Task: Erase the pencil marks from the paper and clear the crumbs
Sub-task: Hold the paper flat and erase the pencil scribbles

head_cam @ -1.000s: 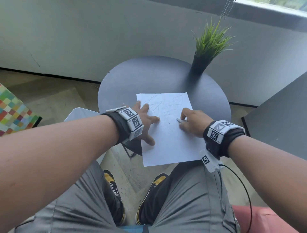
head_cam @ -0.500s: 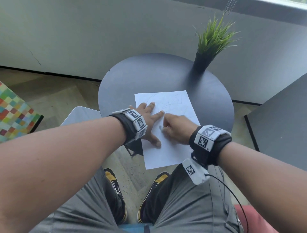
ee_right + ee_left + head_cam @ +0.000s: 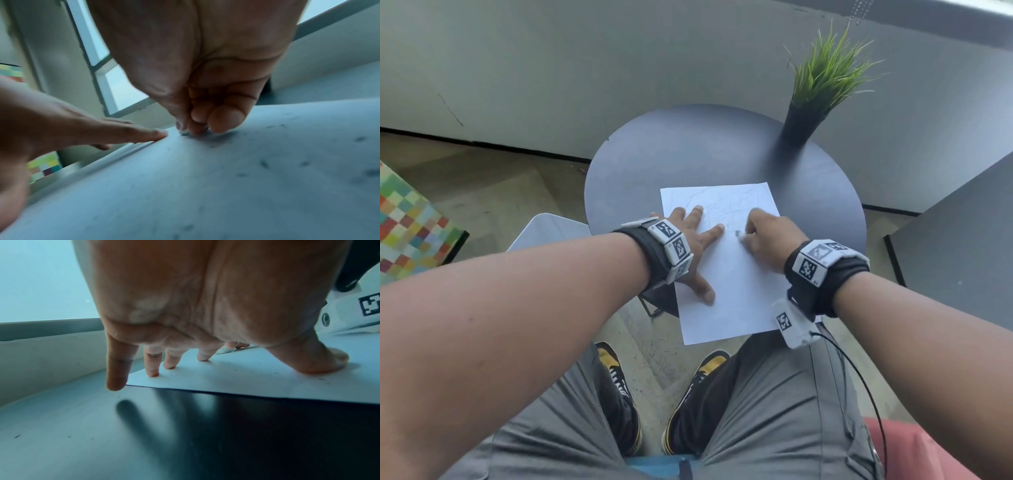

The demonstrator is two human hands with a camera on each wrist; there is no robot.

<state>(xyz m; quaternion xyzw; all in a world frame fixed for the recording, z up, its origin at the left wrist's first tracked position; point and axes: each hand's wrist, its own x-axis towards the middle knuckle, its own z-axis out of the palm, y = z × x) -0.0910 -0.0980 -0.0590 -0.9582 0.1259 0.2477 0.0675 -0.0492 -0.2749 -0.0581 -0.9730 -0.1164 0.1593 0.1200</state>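
Observation:
A white sheet of paper (image 3: 736, 284) with faint pencil scribbles on its far half lies on a round dark table (image 3: 688, 154). My left hand (image 3: 697, 240) lies flat with fingers spread, pressing the paper's left side; its fingertips (image 3: 153, 374) rest on the sheet. My right hand (image 3: 763, 236) pinches a small whitish eraser (image 3: 739, 234) and holds its tip on the middle of the paper. From the right wrist the eraser (image 3: 184, 133) barely shows under the curled fingers. Dark eraser crumbs (image 3: 264, 164) are scattered over the paper.
A tall dark pot with a green grass plant (image 3: 822, 85) stands at the table's far right edge. A second dark tabletop (image 3: 962, 246) is on the right. A white stool (image 3: 544, 233) and a multicoloured cushion (image 3: 407, 226) are on the left. The paper's near end overhangs my knees.
My right hand with the eraser slid left towards my left hand, then back right and farther up the sheet. The left hand kept pressing the paper in place.

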